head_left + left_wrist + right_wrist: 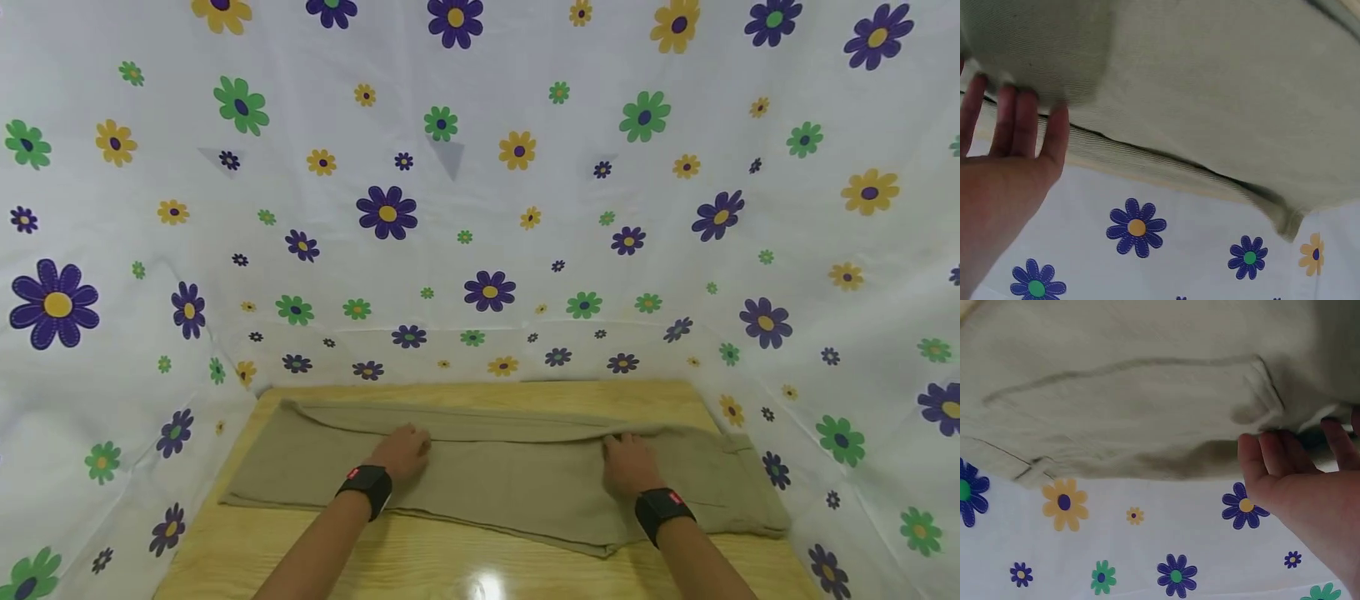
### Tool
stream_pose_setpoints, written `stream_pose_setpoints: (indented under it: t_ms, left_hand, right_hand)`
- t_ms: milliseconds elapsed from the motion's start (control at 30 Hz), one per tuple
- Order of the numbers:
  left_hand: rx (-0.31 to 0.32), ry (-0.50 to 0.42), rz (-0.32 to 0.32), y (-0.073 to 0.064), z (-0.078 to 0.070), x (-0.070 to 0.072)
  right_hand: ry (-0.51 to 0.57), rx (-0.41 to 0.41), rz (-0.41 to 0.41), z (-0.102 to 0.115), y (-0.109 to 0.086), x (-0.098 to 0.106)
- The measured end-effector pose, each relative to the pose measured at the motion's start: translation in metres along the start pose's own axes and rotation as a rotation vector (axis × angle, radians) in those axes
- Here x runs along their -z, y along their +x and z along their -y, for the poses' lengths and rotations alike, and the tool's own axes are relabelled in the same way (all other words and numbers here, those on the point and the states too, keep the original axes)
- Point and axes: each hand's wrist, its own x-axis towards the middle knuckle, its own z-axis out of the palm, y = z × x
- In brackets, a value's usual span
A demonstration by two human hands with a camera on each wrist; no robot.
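Observation:
A pair of khaki trousers (517, 479) lies sideways across the wooden table, folded lengthwise, with a long strip showing along the far side. My left hand (401, 452) pinches the upper layer's far edge left of the middle. In the left wrist view, the left hand (1007, 181) has its fingertips at the cloth, the thumb mostly out of frame. Toward the waist end, my right hand (630, 467) pinches the same edge, where a small dark gap shows under the cloth. A pocket seam (1129, 364) appears beside the right hand (1310, 487) in the right wrist view.
The wooden table (420, 567) reaches beyond the trousers at the front and back. A white curtain (487, 192) printed with purple, green and yellow flowers encloses the back and both sides. Each wrist wears a black band (365, 487).

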Motion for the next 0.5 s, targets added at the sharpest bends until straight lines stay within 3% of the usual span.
stream_pose_setpoints:
  t_ms: [67, 167, 333, 500]
  left_hand:
    - [0.047, 0.030, -0.010, 0.000, 0.003, -0.003]
    - [0.141, 0.038, -0.016, -0.004, 0.013, -0.004]
    - [0.273, -0.013, 0.003, -0.010, 0.032, -0.011]
    - [0.321, -0.054, 0.014, -0.021, 0.033, -0.027]
  right_hand:
    - [0.085, -0.031, 0.084, 0.008, 0.009, 0.006]
    - [0.182, -0.116, 0.185, -0.002, 0.021, -0.005]
    - [0.263, -0.202, 0.257, -0.009, 0.025, 0.001]
    - [0.328, -0.169, 0.137, -0.030, 0.012, -0.015]
